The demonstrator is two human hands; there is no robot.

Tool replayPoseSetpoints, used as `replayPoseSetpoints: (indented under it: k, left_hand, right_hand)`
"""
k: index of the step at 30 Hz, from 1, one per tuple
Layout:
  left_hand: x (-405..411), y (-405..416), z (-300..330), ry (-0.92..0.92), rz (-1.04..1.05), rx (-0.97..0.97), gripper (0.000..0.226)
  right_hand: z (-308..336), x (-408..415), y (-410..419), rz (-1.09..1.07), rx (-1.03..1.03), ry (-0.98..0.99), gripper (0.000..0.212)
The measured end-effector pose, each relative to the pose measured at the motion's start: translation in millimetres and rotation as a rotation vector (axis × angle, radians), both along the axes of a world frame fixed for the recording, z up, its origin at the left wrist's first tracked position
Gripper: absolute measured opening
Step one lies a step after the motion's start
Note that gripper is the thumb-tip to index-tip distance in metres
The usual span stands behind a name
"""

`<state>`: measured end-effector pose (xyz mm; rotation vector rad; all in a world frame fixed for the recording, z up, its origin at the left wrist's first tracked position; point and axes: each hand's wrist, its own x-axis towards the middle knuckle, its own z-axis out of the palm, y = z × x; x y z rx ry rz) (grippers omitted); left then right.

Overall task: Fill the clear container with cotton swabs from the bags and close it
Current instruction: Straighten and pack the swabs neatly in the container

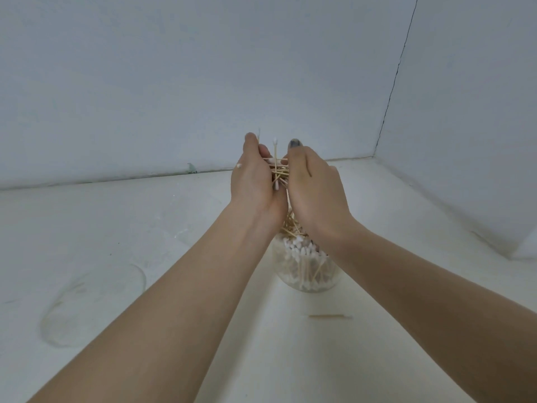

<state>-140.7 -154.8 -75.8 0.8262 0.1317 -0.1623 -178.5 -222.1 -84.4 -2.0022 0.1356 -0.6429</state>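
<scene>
A clear round container (pixel 308 273) stands on the white surface, partly hidden by my forearms, and holds many white-tipped cotton swabs standing upright. Above it, my left hand (pixel 255 181) and my right hand (pixel 313 184) are cupped together around a loose bundle of wooden-stick cotton swabs (pixel 278 170). Swab tips stick out above my fingers, and more sticks hang down between my wrists toward the container's mouth. One single swab (pixel 329 316) lies on the surface in front of the container.
Two clear plastic bags (pixel 93 298) lie flat on the white surface at the left, hard to make out. White walls meet in a corner at the back right. A small greenish scrap (pixel 191 168) lies at the foot of the back wall.
</scene>
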Motion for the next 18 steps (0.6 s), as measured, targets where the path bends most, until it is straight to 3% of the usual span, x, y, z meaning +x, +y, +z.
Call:
replayPoseSetpoints:
  k: [3,18]
  left_hand:
    - [-1,1,3,0.01,-0.019,-0.048,0.036]
    - [-11,-3,2,-0.108,-0.053,0.129,0.034]
  right_hand:
    - [0,-2,-1,0.04,0.144,0.043,0.043]
    - [1,13,-8,0.027,0.108,-0.117,0.04]
